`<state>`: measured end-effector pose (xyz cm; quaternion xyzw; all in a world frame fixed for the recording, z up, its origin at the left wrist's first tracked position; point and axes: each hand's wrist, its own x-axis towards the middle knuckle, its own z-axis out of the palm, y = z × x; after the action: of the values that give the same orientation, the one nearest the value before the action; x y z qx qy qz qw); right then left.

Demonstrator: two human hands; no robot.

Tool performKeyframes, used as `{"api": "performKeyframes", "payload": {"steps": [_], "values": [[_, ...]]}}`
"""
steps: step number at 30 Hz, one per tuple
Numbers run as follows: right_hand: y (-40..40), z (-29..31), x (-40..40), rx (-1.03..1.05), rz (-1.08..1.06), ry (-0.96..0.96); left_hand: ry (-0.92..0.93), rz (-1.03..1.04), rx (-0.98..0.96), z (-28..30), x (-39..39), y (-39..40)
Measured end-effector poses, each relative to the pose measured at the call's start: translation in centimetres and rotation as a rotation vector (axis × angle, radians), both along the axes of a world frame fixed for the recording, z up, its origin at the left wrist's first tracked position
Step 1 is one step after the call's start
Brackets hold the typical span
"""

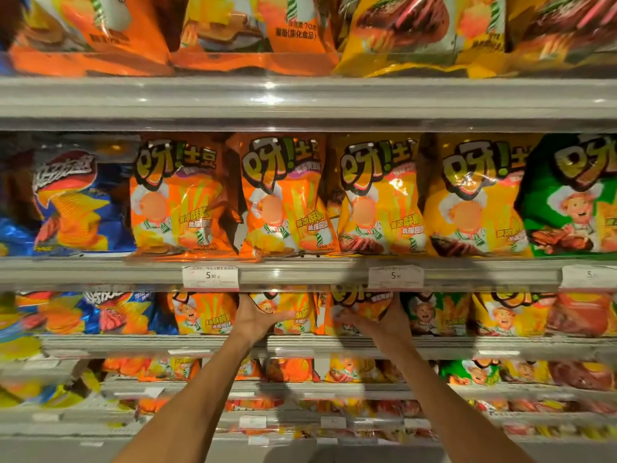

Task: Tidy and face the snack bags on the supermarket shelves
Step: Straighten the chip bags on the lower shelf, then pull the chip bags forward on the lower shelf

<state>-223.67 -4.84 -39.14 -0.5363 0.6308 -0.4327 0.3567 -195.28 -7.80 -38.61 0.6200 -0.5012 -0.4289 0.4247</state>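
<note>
Orange bags on the third shelf (207,342) are being faced. One orange bag (290,312) is cupped by the left hand (255,317), thumb spread along its lower front; its neighbour (362,304) is grasped by the right hand (384,320), fingers curled under it, though the shelf edge above hides much of the grip. Next, both bags are probably to be drawn forward, stood upright and squared to the shelf lip.

On the middle shelf (300,262) stand six snack bags: one blue bag (73,208), two orange bags (180,202), two yellow bags (380,202) and one green bag (574,202). Three price tags (210,277) hang on its edge.
</note>
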Motion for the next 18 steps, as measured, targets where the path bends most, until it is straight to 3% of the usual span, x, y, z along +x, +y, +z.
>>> {"api": "performKeyframes", "payload": {"steps": [8,18], "values": [[0.9,2.4,0.1,-0.071,-0.062,-0.022,-0.003,0.041,-0.078,2.2,-0.8,1.0],[6.9,1.9,-4.9,0.079,-0.148,-0.122,-0.023,-0.029,-0.078,3.8,-5.3,2.7]]}}
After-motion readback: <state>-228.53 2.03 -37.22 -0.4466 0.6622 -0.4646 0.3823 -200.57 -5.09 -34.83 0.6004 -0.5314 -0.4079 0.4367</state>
